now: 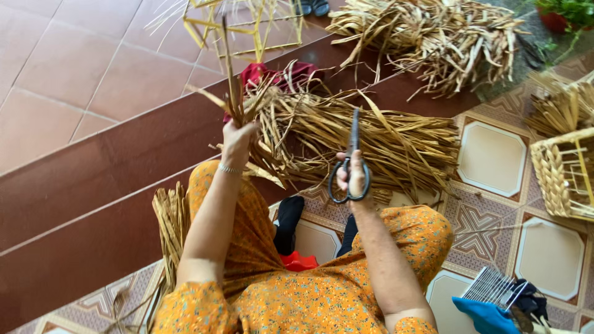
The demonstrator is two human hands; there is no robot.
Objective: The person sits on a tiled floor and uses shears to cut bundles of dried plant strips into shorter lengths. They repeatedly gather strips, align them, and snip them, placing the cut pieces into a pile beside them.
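My left hand [237,140] is raised and closed around a bunch of dried straw stalks [234,93] that stand upward from the fist. My right hand [354,174] grips a pair of dark metal scissors [351,162] by the loop handles, blades pointing up and closed. The scissors hang a short way to the right of the held stalks, apart from them. Behind both hands lies a large bundle of dried straw [371,139] across the step. My lap is covered by orange flowered cloth [322,291].
A second straw heap [433,37] lies further up. A half-woven basket [566,173] stands at right. A thin yellow frame [247,28] sits on the red tiles. Red cloth [272,73], a small straw bundle [170,222], and a blue-handled wire item [492,297] lie nearby.
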